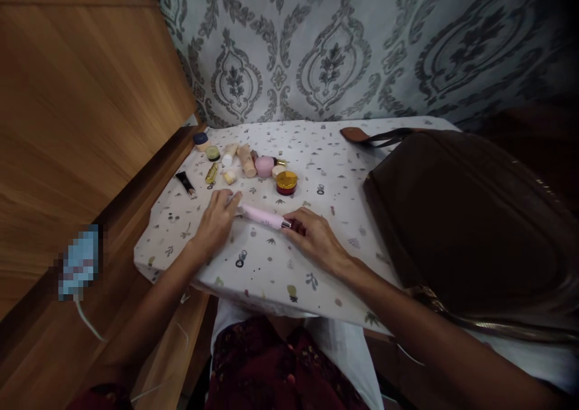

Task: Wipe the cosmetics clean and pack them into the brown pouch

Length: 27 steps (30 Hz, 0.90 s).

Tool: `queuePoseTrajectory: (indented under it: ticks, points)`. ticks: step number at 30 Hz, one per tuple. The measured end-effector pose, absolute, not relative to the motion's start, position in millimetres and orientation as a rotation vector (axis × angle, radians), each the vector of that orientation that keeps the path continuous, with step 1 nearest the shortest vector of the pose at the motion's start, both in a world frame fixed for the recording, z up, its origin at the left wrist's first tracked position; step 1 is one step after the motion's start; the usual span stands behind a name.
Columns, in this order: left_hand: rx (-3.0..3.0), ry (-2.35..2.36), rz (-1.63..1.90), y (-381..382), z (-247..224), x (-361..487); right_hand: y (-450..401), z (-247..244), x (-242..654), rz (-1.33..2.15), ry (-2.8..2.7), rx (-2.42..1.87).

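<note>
A pink cosmetic tube (pixel 263 217) with a silver band near its right end lies lengthwise between my two hands, low over the table. My left hand (pixel 218 217) has its fingers closed on the tube's whitish left end. At the other end my right hand (pixel 316 235) grips the dark red cap, which the fingers partly hide. Just beyond the tube sits a round jar (pixel 286 182) with a gold lid and red base. A pink rounded container (pixel 265 166) and a beige tube (pixel 246 160) are behind it.
A large dark brown bag (pixel 470 217) fills the table's right side, its strap (pixel 384 136) reaching backward. Left of the hands lie a black tube (pixel 185 184) and a small yellow bottle (pixel 211 173). A wooden panel (pixel 90 84) borders the left; patterned wallpaper (pixel 330 66) rises behind.
</note>
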<state>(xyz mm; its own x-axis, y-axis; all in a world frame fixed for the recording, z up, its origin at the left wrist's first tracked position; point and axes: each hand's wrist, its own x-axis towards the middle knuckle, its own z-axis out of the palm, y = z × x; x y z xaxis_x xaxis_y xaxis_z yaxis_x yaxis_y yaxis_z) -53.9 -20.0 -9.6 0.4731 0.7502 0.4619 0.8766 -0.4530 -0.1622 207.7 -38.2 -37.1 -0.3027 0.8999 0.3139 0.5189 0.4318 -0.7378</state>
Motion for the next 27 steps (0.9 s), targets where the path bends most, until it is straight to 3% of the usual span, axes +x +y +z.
queuePoseTrajectory:
  ticks: [6, 14, 23, 27]
  points:
    - [-2.286, -1.479, -0.595, -21, -1, -63, -40, -35, 206, 0.666, -1.984, -1.202]
    - [-2.575, -0.832, -0.519, -58, -13, 15, -39, -35, 205, 0.647, -2.010, -1.168]
    - [-2.365, -1.378, -0.485, -19, -7, -52, -39, -35, 205, 0.680, -2.002, -1.188]
    - [-2.292, -1.473, -0.642, -23, -7, -49, -41, -32, 205, 0.666, -2.020, -1.190]
